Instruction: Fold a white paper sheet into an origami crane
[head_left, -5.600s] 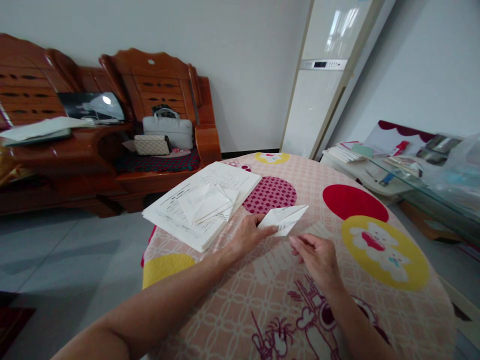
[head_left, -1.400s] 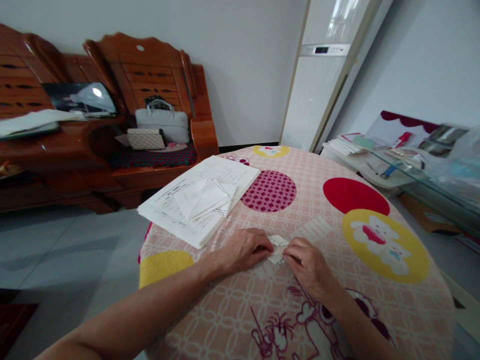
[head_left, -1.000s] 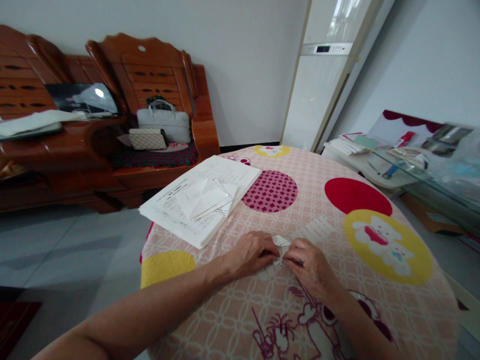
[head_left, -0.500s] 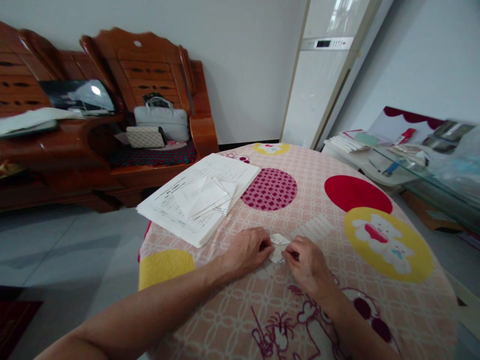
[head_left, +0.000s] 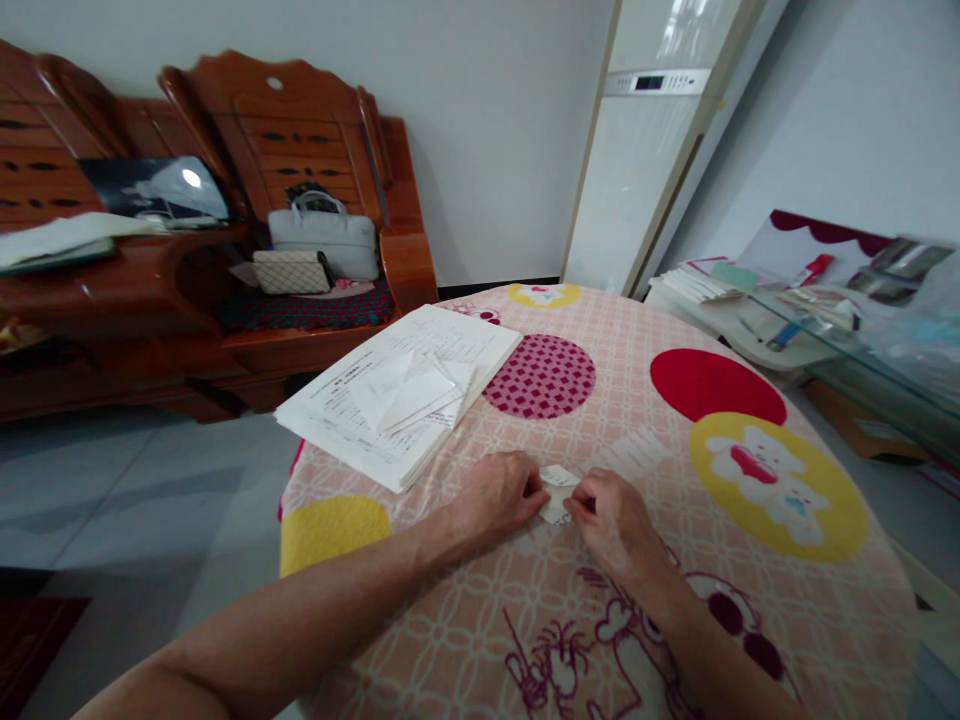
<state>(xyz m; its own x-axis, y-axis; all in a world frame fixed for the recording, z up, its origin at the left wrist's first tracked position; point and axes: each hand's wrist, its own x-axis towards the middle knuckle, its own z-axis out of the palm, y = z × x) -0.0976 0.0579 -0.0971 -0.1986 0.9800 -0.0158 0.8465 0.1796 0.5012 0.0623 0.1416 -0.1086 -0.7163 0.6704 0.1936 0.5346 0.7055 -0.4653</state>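
bare forearms reach in over a pink patterned tablecloth (head_left: 450, 640), where a small folded paper (head_left: 556, 497) lies between two hands near the middle of the round table. the left hand (head_left: 504, 492), fingers curled, pinches the paper's left edge; the right hand (head_left: 613, 517) grasps its right edge between thumb and fingertips. the piece already appears creased into a compact, angular form, with printed marks at its upper and lower parts; the fingers hide both sides, so whether its folding is complete cannot be told. just beyond the left hand sits a stack of printed sheets (head_left: 360, 437), its top sheet flat and bearing no visible fold. on it rest folded paper pieces (head_left: 411, 393), overlapping, their creasing apparently done; their exact number is unclear. the two hands are on the small piece alone, apart from the stack. farther off, at right, a glass shelf (head_left: 862, 360) stands beside the round table, near loose papers (head_left: 697, 283). in the background, a gray handbag (head_left: 326, 240) and a quilted clutch (head_left: 289, 272) share the seat of a carved wooden armchair (head_left: 300, 115), while a floor-standing air conditioner (head_left: 622, 190) rises against the wall.
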